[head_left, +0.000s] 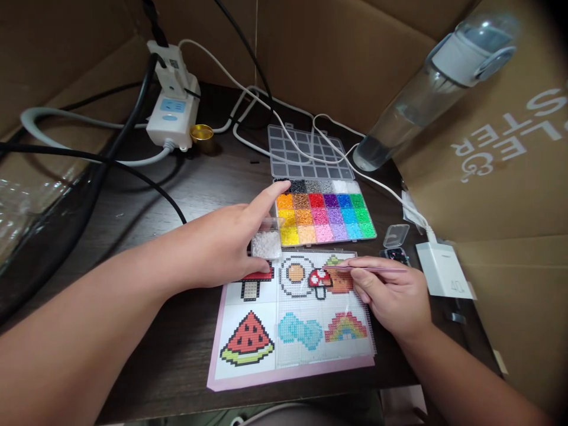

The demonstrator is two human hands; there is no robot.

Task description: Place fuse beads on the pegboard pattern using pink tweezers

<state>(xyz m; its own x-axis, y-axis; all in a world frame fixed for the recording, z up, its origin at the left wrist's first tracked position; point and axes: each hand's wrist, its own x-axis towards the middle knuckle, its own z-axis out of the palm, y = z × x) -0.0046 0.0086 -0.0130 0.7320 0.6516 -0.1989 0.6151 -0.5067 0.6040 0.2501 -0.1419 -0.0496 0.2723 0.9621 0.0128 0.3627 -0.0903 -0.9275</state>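
Observation:
Pink tweezers point(377, 269) are pinched in my right hand point(394, 296). Their tips reach the red-and-white bead mushroom point(320, 281), which sits on a clear pegboard point(306, 355). Under the board lies a pattern sheet point(226, 313) with pixel drawings, among them a watermelon slice, an egg and a rainbow. My left hand point(217, 239) grips a small clear box of white beads point(266, 244) between thumb and fingers, its index finger stretched toward the bead case. That bead case point(326, 213) lies open behind the sheet, sorted by colour, with its gridded lid folded back.
A white power strip point(173, 112) and a gold cup point(203, 137) stand at the back left. Cables cross the dark table point(195, 331). On the right are a water bottle point(426, 100), a white charger point(445, 270) and a small open box of dark beads point(394, 255). Cardboard walls surround everything.

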